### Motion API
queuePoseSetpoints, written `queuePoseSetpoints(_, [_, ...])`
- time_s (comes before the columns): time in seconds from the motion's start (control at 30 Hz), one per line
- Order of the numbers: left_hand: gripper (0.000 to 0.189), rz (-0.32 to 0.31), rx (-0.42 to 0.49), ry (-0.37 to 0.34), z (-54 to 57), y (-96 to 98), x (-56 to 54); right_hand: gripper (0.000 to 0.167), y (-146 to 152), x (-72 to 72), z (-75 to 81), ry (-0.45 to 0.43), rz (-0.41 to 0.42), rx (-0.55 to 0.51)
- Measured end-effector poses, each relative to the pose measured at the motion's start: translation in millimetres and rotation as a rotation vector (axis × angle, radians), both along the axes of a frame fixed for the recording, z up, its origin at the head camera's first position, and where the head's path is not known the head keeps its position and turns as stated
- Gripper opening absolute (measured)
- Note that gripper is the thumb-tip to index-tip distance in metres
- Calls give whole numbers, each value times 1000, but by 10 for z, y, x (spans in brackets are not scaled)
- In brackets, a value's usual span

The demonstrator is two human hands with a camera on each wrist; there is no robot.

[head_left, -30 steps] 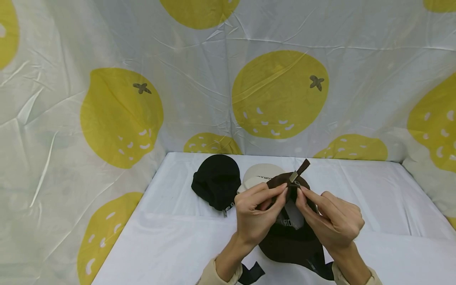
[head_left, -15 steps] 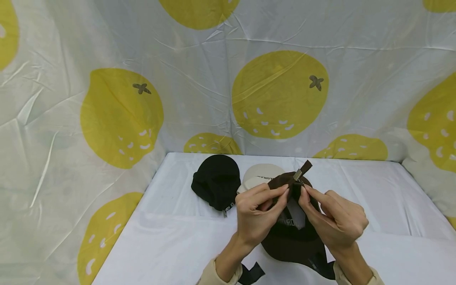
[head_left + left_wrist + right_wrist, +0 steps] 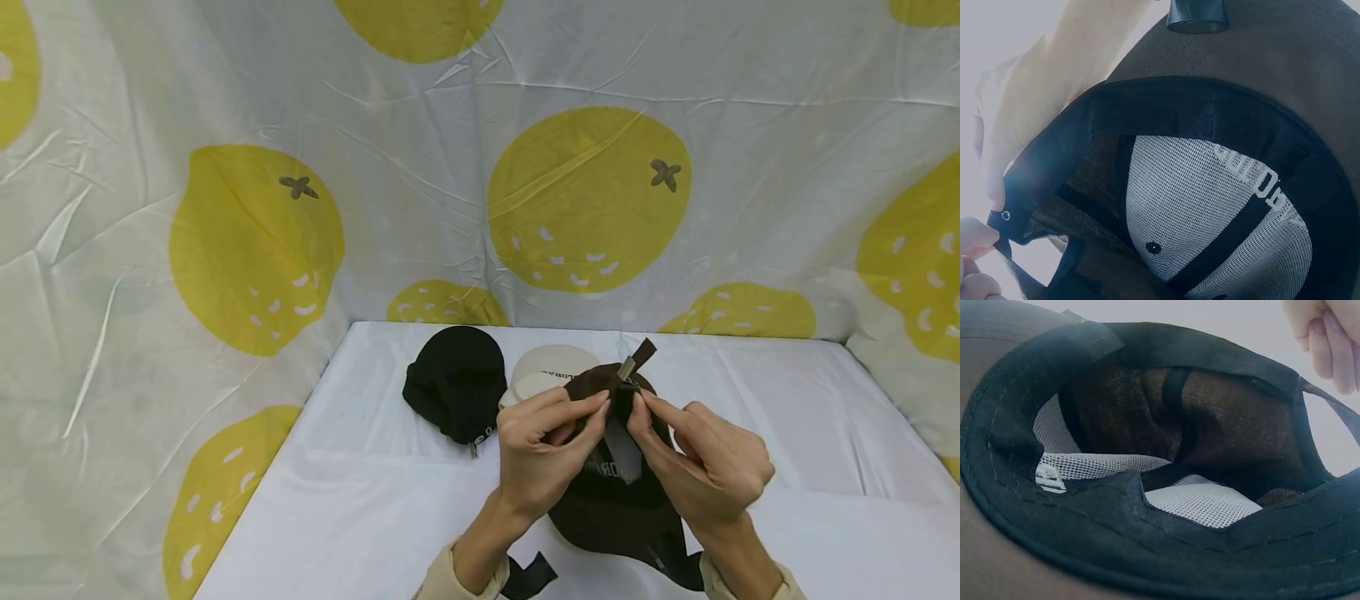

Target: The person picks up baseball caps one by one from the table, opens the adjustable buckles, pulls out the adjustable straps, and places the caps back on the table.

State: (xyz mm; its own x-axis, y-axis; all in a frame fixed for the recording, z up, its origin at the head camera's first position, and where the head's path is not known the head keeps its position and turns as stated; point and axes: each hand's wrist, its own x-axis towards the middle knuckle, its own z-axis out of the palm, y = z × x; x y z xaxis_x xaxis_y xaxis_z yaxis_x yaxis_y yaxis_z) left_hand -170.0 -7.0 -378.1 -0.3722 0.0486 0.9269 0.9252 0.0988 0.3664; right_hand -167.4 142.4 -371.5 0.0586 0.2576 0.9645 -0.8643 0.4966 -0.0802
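Observation:
A dark brown cap (image 3: pixel 615 521) is held with its brim toward me and its inside showing. My left hand (image 3: pixel 543 454) pinches the cap's back strap between thumb and fingertips. Opposite it, my right hand (image 3: pixel 705 462) pinches the other side of that strap, a small gap from the left fingertips. Just above the fingertips, a metal buckle (image 3: pixel 626 368) sits on the strap, whose loose brown end (image 3: pixel 644 351) sticks up. In the left wrist view, white mesh lining (image 3: pixel 1179 200) and a dark sweatband (image 3: pixel 1154 109) show inside the cap.
A black cap (image 3: pixel 456 379) lies on the white-covered table (image 3: pixel 360 500) at the back left. Beside it, a cream cap (image 3: pixel 555 362) with dark lettering is partly hidden behind the brown cap. A lemon-print curtain (image 3: pixel 420 192) hangs behind and at the sides.
My right hand has shifted slightly to the right, and the buckle with the strap end has moved a little the same way. The left hand has barely moved.

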Motion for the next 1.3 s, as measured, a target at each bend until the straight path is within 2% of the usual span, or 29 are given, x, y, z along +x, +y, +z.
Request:
queuePoseSetpoints(0.47, [14,-9,-18,-12,0,15,13,34,-13,-13,-7,24,-42,-25])
queuePoseSetpoints(0.67, [13,-2,-18,-17,14,-10,1,36,-1,-15,9,4,-38,11])
queuePoseSetpoints(0.9, [12,22,35,-24,18,-19,-5,35,8,-24,21,4,-32,48])
queuePoseSetpoints(1.13, [13,54,106,18,8,-13,1,32,0,-16,13,18,-21,68])
queuePoseSetpoints(1.3, [13,51,123,35,10,-19,4,31,-16,-21,2,28,-8,63])
